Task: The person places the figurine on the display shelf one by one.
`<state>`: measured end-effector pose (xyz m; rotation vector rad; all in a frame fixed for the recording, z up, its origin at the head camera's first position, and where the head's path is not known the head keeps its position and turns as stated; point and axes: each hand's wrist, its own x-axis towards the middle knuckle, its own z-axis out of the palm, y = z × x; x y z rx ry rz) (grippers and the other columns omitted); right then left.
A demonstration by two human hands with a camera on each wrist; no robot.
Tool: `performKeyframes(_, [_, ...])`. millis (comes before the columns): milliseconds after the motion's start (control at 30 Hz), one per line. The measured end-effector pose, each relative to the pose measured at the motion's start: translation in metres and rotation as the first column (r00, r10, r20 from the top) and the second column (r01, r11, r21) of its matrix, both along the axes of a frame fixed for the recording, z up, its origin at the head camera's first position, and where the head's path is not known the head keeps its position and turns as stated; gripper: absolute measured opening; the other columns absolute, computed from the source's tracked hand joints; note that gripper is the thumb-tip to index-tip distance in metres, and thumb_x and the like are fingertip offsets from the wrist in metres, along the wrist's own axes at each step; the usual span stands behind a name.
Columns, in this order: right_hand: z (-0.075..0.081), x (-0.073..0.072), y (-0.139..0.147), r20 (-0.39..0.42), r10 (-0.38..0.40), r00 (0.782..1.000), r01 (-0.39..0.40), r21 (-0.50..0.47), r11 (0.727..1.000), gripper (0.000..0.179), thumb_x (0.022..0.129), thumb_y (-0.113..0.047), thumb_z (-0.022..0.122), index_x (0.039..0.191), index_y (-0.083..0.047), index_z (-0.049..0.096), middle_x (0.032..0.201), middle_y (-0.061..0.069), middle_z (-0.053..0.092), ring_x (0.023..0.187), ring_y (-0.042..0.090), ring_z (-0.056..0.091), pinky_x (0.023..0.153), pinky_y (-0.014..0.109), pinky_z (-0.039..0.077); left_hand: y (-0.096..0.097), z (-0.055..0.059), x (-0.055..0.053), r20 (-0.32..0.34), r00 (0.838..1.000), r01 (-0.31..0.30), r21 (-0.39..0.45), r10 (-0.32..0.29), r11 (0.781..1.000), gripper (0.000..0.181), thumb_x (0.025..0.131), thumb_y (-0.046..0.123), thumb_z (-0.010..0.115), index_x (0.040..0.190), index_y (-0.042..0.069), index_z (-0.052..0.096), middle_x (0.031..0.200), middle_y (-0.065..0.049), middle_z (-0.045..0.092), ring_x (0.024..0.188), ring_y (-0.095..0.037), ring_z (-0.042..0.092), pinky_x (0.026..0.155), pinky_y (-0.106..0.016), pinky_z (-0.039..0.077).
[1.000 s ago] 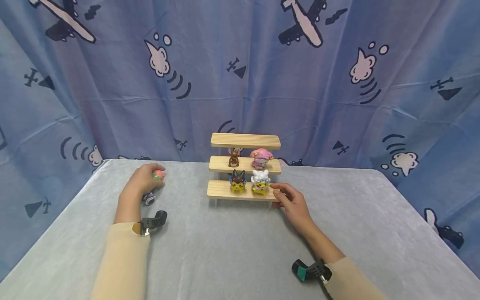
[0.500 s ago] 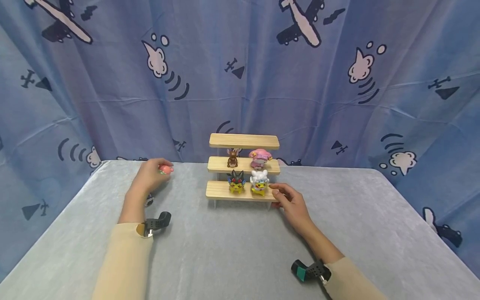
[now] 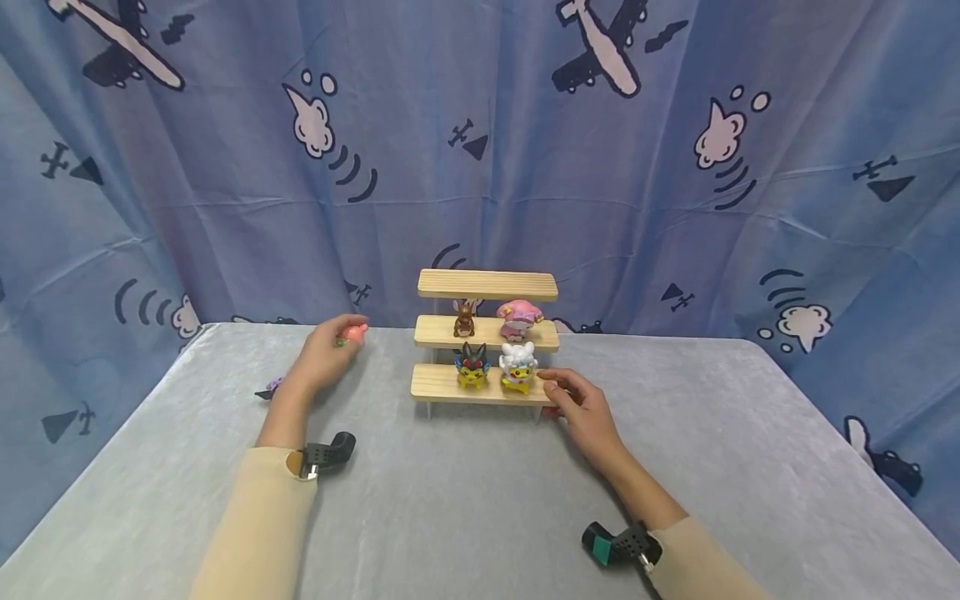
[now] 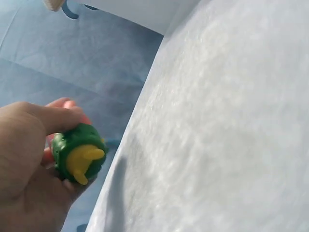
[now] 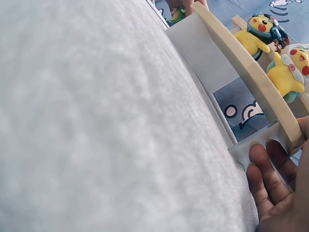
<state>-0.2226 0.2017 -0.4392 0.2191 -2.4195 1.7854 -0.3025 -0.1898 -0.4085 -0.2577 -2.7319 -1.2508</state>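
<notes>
My left hand [image 3: 322,354] pinches a small toy figurine [image 4: 79,154], green with a yellow underside and a pinkish-red top. It is held left of a three-tier wooden display stand [image 3: 438,382]. My right hand [image 3: 588,412] grips the right end of the bottom tier, thumb at the board's edge and other fingers against the clear side support [image 5: 241,151]. On the bottom tier stand a black-hooded yellow figurine [image 3: 472,367] and a white-hooded yellow figurine [image 3: 517,367]. The middle tier bears a brown mouse figurine [image 3: 464,319] and a pink-hooded figurine [image 3: 519,320].
A purple and black figurine [image 3: 268,388] lies on the grey cloth-covered table [image 3: 450,500], left of my left forearm and partly behind it. A blue curtain [image 3: 420,167] with airplane prints hangs behind the table. The top tier [image 3: 487,284] rises at the back of the stand.
My left hand has moved right toward the stand with the green and pink figurine, uncovering the purple and black one. My right hand has stayed at the stand's end.
</notes>
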Motion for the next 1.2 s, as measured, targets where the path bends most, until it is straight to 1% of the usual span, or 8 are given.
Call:
performKeyframes(133, [0.0,0.0,0.0,0.001,0.0,1.0,0.0,-0.001,1.0,0.032,0.105,-0.024,0.056,0.127,-0.001,0.064,0.133,0.02,0.063,0.091,0.002,0.064,0.075,0.023,0.059,0.003,-0.004,-0.003,-0.006,0.997,0.071,0.074,-0.071,0.995,0.046,0.102,0.002,0.043,0.148,-0.001,0.046,0.151,-0.031,0.041,0.141,-0.043,0.038,0.121,-0.058,0.028])
performKeyframes(267, [0.0,0.0,0.0,0.004,0.0,1.0,0.0,0.003,1.0,0.033,0.105,-0.024,0.056,0.127,-0.001,0.064,0.133,0.02,0.062,0.092,0.002,0.064,0.075,0.023,0.06,0.009,-0.011,-0.005,-0.005,0.997,0.083,0.098,-0.083,0.992,0.041,0.102,0.0,0.041,0.141,-0.002,0.049,0.145,-0.03,0.038,0.135,-0.04,0.035,0.115,-0.053,0.03])
performKeyframes(467, [0.001,0.001,-0.001,0.002,0.0,1.0,0.0,0.005,1.0,0.033,0.105,-0.025,0.056,0.127,-0.002,0.064,0.134,0.02,0.062,0.091,0.002,0.064,0.075,0.023,0.059,0.015,-0.022,-0.005,0.037,0.999,0.032,0.119,-0.037,0.992,0.033,0.097,0.003,0.054,0.13,-0.001,0.05,0.138,-0.025,0.033,0.124,-0.034,0.04,0.103,-0.041,0.036])
performKeyframes(667, [0.002,0.001,0.0,-0.002,0.0,1.0,0.0,0.0,1.0,0.033,0.105,-0.024,0.056,0.127,-0.001,0.064,0.132,0.021,0.063,0.088,0.003,0.064,0.074,0.024,0.059,0.015,-0.028,-0.008,-0.08,0.997,0.001,0.108,0.008,0.994,0.023,0.091,-0.001,0.066,0.113,-0.002,0.059,0.12,-0.025,0.053,0.11,-0.034,0.051,0.095,-0.04,0.042])
performKeyframes(800, [0.002,0.001,0.0,-0.003,0.0,1.0,0.0,0.001,1.0,0.033,0.105,-0.024,0.056,0.127,-0.001,0.064,0.13,0.021,0.063,0.085,0.004,0.065,0.074,0.024,0.059,0.013,-0.028,-0.009,-0.117,0.993,-0.004,0.069,0.012,0.998,0.029,0.091,0.001,0.067,0.12,0.001,0.067,0.128,-0.027,0.055,0.121,-0.039,0.052,0.105,-0.05,0.043])
performKeyframes(900, [0.002,0.002,0.0,-0.003,0.0,1.0,0.0,0.005,1.0,0.033,0.105,-0.024,0.056,0.127,-0.001,0.064,0.129,0.021,0.063,0.084,0.005,0.065,0.074,0.024,0.059,0.013,-0.027,-0.008,-0.118,0.991,-0.056,0.015,0.057,0.998,0.037,0.092,0.006,0.07,0.128,0.008,0.069,0.137,-0.026,0.049,0.129,-0.041,0.047,0.11,-0.055,0.039])
performKeyframes(1033, [0.001,0.002,0.0,-0.006,-0.002,1.0,0.002,0.007,1.0,0.032,0.105,-0.023,0.056,0.127,-0.001,0.064,0.127,0.022,0.063,0.083,0.006,0.065,0.073,0.023,0.059,0.011,-0.024,-0.005,-0.139,0.982,-0.134,-0.044,0.127,0.99,0.043,0.09,0.011,0.073,0.133,0.012,0.067,0.134,-0.024,0.051,0.125,-0.042,0.049,0.106,-0.055,0.041])
performKeyframes(1200, [0.002,0.001,-0.001,-0.005,0.0,1.0,0.0,0.005,1.0,0.032,0.105,-0.022,0.056,0.127,-0.001,0.064,0.127,0.022,0.063,0.084,0.005,0.065,0.074,0.023,0.059,0.008,-0.023,-0.003,-0.128,0.983,-0.138,-0.041,0.132,0.99,0.045,0.093,0.013,0.07,0.137,0.011,0.062,0.137,-0.025,0.06,0.128,-0.042,0.055,0.11,-0.056,0.043])
